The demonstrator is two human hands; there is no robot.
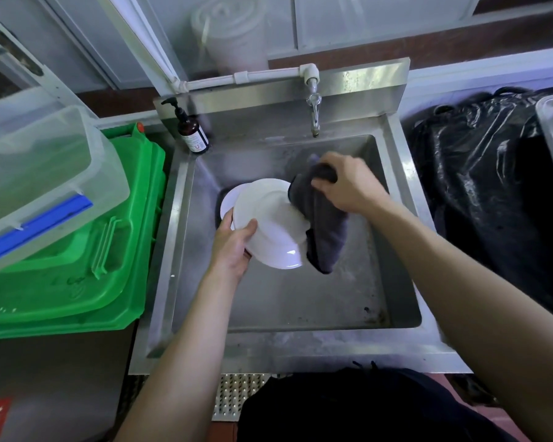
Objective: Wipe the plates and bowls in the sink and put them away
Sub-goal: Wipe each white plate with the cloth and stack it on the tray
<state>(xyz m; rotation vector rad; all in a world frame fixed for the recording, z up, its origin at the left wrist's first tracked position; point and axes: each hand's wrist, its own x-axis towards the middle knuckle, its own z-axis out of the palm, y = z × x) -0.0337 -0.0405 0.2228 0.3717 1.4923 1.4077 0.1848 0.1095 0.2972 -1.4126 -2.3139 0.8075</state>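
Over the sink (399, 218), bowl meets cloth!
Left hand (232, 247) grips the white bowl (270, 223) by its rim; right hand (348, 186) clutches the dark cloth (324, 224) against it.

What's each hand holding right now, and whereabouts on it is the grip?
Left hand holds a white plate by its near-left rim, tilted above the sink. Right hand holds a dark grey cloth, grip bunched at its top.

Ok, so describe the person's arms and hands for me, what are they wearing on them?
Both forearms are bare up to where the picture ends, with no sleeves in sight. The left hand and right hand wear no gloves, and no rings, watch or bracelet can be seen. Dark clothing shows at the bottom edge, below the sink.
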